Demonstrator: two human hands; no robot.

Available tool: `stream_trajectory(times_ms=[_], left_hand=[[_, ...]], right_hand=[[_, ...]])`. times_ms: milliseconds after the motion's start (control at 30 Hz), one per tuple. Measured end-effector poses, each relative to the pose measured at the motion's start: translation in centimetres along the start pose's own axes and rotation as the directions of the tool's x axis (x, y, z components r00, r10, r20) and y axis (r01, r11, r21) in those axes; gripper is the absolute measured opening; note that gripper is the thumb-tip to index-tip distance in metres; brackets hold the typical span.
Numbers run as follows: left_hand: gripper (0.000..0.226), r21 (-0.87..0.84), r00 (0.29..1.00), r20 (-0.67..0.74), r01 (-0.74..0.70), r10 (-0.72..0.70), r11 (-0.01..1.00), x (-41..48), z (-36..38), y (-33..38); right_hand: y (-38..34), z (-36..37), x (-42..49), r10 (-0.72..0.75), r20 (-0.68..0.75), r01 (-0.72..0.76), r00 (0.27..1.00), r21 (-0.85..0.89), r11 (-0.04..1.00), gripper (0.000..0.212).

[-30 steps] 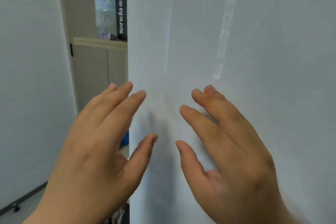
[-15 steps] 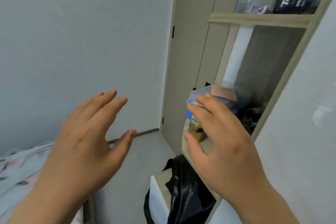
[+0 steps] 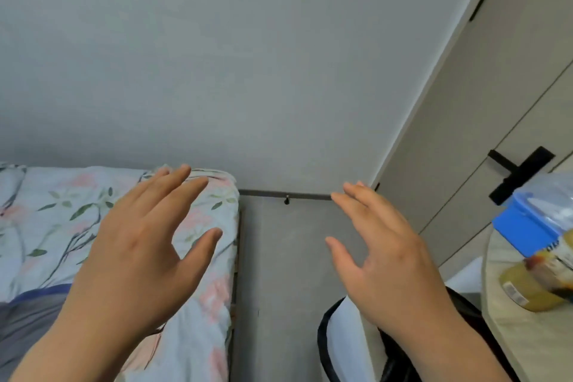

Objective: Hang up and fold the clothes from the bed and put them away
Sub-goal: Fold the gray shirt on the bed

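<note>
Your left hand (image 3: 139,245) hangs over the floral bed (image 3: 46,220), fingers spread, holding nothing; your right hand (image 3: 390,260) likewise empty over the floor (image 3: 279,257); a grey garment (image 3: 28,316) lies at the bed's near edge, likely your next pickup.

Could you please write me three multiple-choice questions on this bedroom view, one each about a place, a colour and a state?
1. Where does the grey garment lie?
A) on the floral bed
B) on the floor
C) on the right-hand counter

2. What colour is the lid of the plastic box at the right?
A) red
B) blue
C) green

3. How are the left hand and the right hand?
A) both open, holding nothing
B) left grips the garment
C) right holds a jar

Answers:
1 A: the grey cloth rests on the sheet at lower left.
2 B: the lid is plainly blue.
3 A: the fingers are spread in the air, touching nothing.
</note>
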State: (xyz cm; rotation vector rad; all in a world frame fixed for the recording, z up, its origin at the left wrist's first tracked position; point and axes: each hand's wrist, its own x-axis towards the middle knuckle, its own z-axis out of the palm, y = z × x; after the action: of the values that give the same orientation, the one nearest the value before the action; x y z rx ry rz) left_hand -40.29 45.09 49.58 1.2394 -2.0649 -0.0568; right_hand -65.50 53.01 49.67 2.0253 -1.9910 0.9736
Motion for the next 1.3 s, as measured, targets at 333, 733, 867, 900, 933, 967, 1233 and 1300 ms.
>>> stream_trajectory(times_ms=[333,733,867,900,933,967,1233,1300], left_hand=[[0.064,0.199,0.95,-0.078,0.313,-0.304,0.929,-4.9,-5.1,-10.7],[0.056,0.318,0.655,-0.215,0.748,-0.724,0.582,-13.6,-10.3,-14.4],[0.058,0.307,0.497,-0.251,0.855,-0.831,0.419,-15.4,-9.6,-14.5],[0.058,0.301,0.452,-0.266,0.878,-0.851,0.372,-15.6,-9.3,-14.5],[0.058,0.294,0.414,-0.277,0.896,-0.867,0.334,-15.7,-9.0,-14.4],[0.058,0.286,0.386,-0.281,0.908,-0.879,0.307,-15.9,-8.6,-14.4],[0.055,0.226,0.223,-0.29,0.961,-0.931,0.16,-16.6,-5.3,-15.1],[0.055,0.21,0.191,-0.266,0.968,-0.945,0.136,-17.1,-4.2,-15.5]], right_hand=[[-6.9,9.4,6.0,-0.225,0.203,0.189,0.953,0.185,0.964,0.053],[-15.1,19.0,10.1,-0.553,0.415,0.391,0.722,0.415,0.822,0.059],[-16.3,23.0,11.5,-0.655,0.447,0.431,0.61,0.507,0.747,0.06],[-16.5,23.9,11.9,-0.677,0.451,0.438,0.582,0.528,0.728,0.06],[-16.7,24.7,12.3,-0.698,0.453,0.448,0.554,0.545,0.709,0.059],[-17.0,25.5,12.7,-0.715,0.454,0.456,0.531,0.558,0.693,0.058],[-18.2,31.7,14.1,-0.804,0.472,0.492,0.363,0.635,0.595,0.057],[-18.5,32.9,13.9,-0.805,0.497,0.479,0.325,0.648,0.593,0.056]])
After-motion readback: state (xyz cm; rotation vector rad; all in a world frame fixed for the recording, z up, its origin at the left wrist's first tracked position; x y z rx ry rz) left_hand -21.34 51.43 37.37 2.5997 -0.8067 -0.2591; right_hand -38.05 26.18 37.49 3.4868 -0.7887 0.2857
